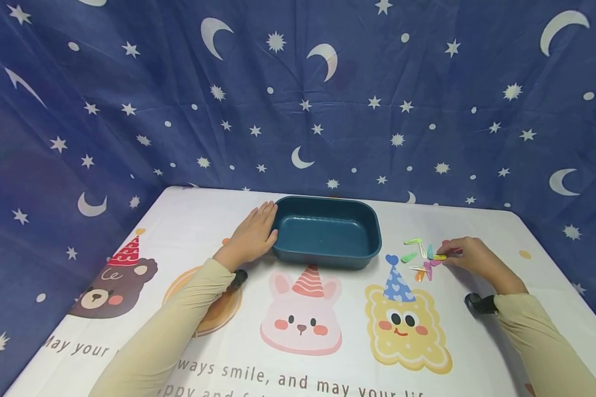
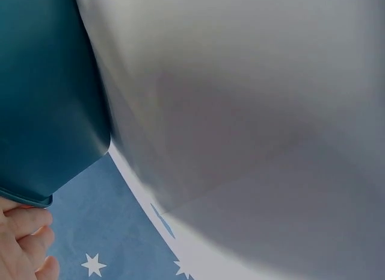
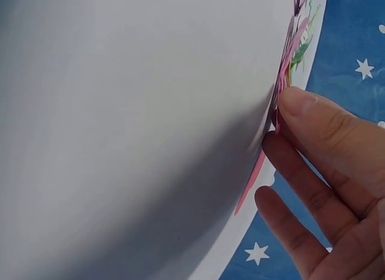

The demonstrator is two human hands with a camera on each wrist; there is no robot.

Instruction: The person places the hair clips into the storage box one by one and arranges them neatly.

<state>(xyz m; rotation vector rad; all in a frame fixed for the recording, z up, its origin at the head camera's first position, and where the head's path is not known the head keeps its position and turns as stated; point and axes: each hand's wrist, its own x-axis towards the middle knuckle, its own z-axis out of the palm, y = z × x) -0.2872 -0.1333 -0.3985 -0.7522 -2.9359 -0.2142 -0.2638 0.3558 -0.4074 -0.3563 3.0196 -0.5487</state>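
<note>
A dark teal rectangular basin (image 1: pixel 323 259) stands near the table's far edge. My left hand (image 1: pixel 252 234) rests against its left end, fingers fairly straight along the rim; the left wrist view shows the fingers (image 2: pixel 27 238) touching the rim of the basin (image 2: pixel 48 81). To the right of the basin lies a loose pile of colourful snap hair clips (image 1: pixel 429 267), in green, yellow, pink, orange and blue. At the pile's right side my right hand (image 1: pixel 469 258) pinches a hair clip between thumb and fingers (image 3: pixel 301 105); the fingertips partly hide it. A pink clip (image 3: pixel 252 180) lies beside the fingers.
A white tablecloth (image 1: pixel 347 331) with printed cartoon animals and lettering covers the table. Behind and to the sides hangs a blue curtain (image 1: pixel 258 149) with moons and stars. A black strap (image 1: pixel 479 304) sits at the right wrist.
</note>
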